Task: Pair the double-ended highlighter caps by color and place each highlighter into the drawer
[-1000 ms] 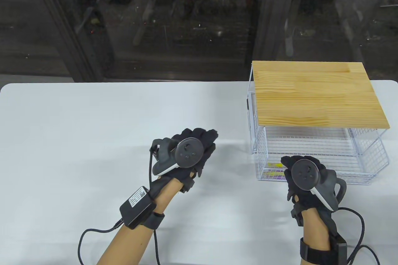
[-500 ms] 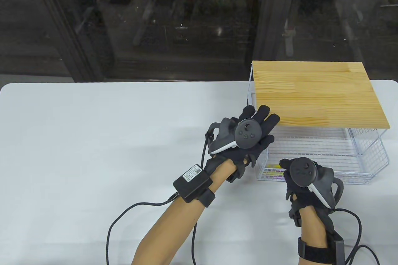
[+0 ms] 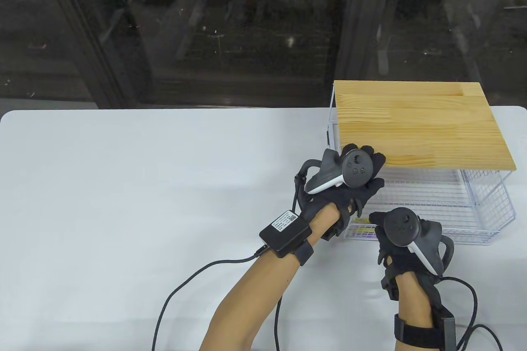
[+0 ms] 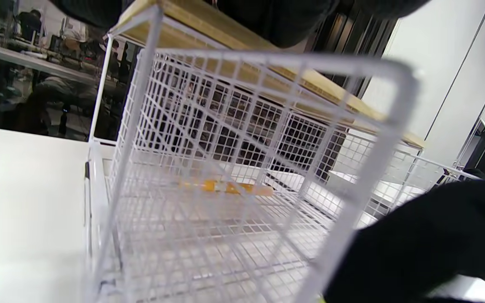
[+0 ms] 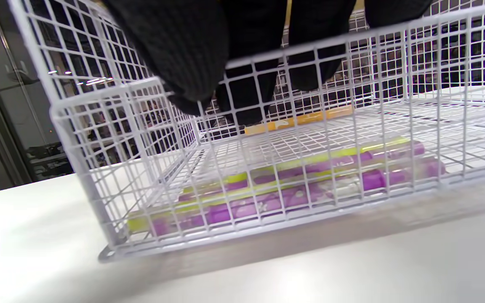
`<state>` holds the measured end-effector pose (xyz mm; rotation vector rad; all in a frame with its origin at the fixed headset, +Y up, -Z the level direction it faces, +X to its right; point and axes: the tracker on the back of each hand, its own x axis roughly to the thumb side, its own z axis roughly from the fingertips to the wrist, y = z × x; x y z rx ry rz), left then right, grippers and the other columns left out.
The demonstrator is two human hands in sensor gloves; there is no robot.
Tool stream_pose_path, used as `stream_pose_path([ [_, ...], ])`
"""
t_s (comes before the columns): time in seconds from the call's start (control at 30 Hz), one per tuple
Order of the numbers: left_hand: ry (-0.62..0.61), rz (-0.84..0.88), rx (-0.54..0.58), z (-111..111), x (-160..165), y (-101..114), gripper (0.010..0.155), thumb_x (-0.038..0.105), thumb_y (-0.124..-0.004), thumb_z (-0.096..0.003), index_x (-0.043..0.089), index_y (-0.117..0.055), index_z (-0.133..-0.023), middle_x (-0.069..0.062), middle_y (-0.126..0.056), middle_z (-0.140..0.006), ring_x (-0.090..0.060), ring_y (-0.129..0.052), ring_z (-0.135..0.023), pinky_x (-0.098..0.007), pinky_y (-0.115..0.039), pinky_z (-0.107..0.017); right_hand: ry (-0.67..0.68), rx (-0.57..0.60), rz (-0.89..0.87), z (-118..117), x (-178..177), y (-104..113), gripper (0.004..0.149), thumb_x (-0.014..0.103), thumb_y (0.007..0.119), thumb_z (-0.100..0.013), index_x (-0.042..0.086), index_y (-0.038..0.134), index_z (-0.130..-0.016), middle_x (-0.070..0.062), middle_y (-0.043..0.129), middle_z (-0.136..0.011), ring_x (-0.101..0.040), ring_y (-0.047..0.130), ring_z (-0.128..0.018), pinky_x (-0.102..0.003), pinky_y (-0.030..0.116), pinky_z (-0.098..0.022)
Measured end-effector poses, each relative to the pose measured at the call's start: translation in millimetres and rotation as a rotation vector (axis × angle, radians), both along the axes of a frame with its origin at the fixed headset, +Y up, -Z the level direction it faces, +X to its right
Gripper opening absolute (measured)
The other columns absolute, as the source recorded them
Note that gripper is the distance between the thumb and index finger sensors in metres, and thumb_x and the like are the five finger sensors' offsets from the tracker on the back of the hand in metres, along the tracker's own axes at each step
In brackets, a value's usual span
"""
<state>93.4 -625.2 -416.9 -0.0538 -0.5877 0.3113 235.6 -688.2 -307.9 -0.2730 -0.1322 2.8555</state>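
My left hand (image 3: 354,186) rests flat on the wood top (image 3: 420,124). My right hand (image 3: 391,235) hooks the wire drawer (image 3: 486,219) front. White table (image 3: 144,182), dark glass (image 3: 206,30) behind.

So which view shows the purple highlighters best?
Right wrist view: the purple highlighters lie along the drawer front, seen clearly through the mesh. The table view shows only a coloured sliver beside the right hand; the left wrist view shows none.
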Motion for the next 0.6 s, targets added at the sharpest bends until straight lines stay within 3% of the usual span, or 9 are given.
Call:
stream_pose_path([
  [0.33, -0.002, 0.063, -0.043, -4.2, -5.8, -1.5, 0.067, 0.057, -0.056, -0.0433, 0.037, -0.063, -0.107, 0.011, -0.056, -0.118, -0.024, -0.041, -0.111, -0.062, -0.058, -0.069, -0.096, 0.004, -0.019, 3.2, -2.8, -0.1, 0.033, 0.029, 0.083, -0.048, 0.041, 0.101, -0.073, 0.002, 0.1, -0.088, -0.045, 0.08, -0.086, -0.068, 0.049, -0.065],
  [0.6, -0.002, 0.073, -0.035, -5.0, -6.4, -2.5, 0.066, 0.056, -0.056, -0.0434, 0.038, -0.066, -0.106, 0.011, -0.058, -0.118, -0.024, -0.042, -0.11, -0.061, -0.061, -0.068, -0.132, 0.037, -0.052, 0.7, -2.9, -3.3, 0.034, 0.027, 0.084, -0.047, 0.039, 0.102, -0.072, -0.001, 0.099, -0.088, -0.046, 0.079, -0.086, -0.062, 0.058, -0.066],
])
